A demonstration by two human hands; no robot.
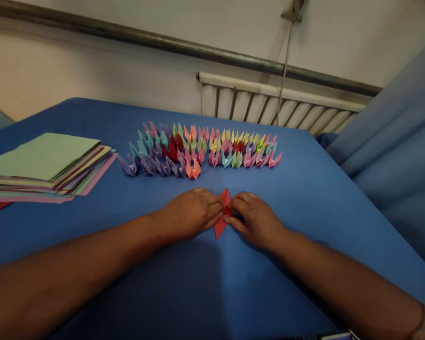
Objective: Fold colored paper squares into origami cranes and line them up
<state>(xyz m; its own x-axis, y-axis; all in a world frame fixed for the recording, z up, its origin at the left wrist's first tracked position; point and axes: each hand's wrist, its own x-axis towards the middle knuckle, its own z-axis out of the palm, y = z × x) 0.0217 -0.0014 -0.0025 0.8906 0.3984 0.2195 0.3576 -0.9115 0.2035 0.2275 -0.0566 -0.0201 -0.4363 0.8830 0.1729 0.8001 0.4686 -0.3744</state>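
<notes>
The left hand (193,212) and right hand (257,217) pinch the red folded paper (220,227) on the blue worktop (198,288), near the paper cranes (198,148). A slipping finger could bend the fold crooked.

Red folded paper (222,217), many-coloured paper cranes (198,146), pastel sheet stack (46,167), blue table (304,198).

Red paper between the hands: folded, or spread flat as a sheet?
Folded. The red paper is a narrow diamond with pointed tips, pressed on the table by the left hand and right hand.
</notes>
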